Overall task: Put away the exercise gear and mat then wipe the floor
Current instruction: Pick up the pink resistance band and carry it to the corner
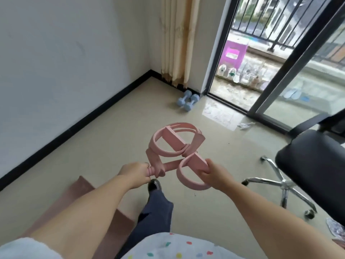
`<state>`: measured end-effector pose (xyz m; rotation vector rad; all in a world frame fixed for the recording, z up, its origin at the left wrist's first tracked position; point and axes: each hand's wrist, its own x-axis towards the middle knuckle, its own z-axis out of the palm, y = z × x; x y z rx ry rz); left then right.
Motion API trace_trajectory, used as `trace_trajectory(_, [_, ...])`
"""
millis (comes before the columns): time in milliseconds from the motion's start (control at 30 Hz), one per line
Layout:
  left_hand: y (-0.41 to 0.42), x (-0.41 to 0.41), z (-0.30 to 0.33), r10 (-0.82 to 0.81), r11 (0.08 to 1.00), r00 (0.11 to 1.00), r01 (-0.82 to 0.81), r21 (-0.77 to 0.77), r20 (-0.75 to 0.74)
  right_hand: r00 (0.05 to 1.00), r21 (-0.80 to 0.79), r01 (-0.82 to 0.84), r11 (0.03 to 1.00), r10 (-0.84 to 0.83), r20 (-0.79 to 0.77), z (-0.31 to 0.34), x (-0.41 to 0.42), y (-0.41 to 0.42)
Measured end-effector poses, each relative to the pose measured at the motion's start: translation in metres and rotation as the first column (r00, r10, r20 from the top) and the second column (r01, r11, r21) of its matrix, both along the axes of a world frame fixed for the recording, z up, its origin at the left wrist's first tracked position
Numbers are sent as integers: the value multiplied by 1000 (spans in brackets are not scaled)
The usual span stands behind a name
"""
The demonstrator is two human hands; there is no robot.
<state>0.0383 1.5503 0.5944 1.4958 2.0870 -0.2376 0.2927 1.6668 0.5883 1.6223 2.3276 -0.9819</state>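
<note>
I hold a pink pedal resistance puller (pixel 173 146) in front of me, above the tiled floor. My left hand (pixel 135 171) grips its round handle bar at the left end. My right hand (pixel 214 173) grips the flat pedal bar and its foot loop on the right. The bands and the second pedal hang folded in loops beyond my hands. Two light-blue dumbbells (pixel 187 100) lie side by side on the floor by the curtain corner. A pinkish-brown mat (pixel 82 191) lies on the floor at lower left, partly hidden by my left arm.
A black office chair (pixel 313 165) on a chrome wheeled base stands at the right. An open sliding door (pixel 276 75) leads to a balcony with a purple stool (pixel 235 53) and shoes. A crumpled white cloth (pixel 245 125) lies near the door track. The beige curtain (pixel 177 40) hangs in the corner.
</note>
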Motion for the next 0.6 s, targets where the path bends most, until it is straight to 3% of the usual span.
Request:
trace_trajectory(200, [120,-68,-1,12,1000,999,-12,8,-32,1000,33,-20,999,20,15,-5,-71,120])
trace_trajectory(367, [251,-128,17,-60,998,998,61,24,-31,995,68,99,993,-100,7,4,-120,226])
trace_trajectory(600, [376,-185,10,-121,992,992,121,-25,-23,988,-10,152,988,-152,15,-3,-171,339])
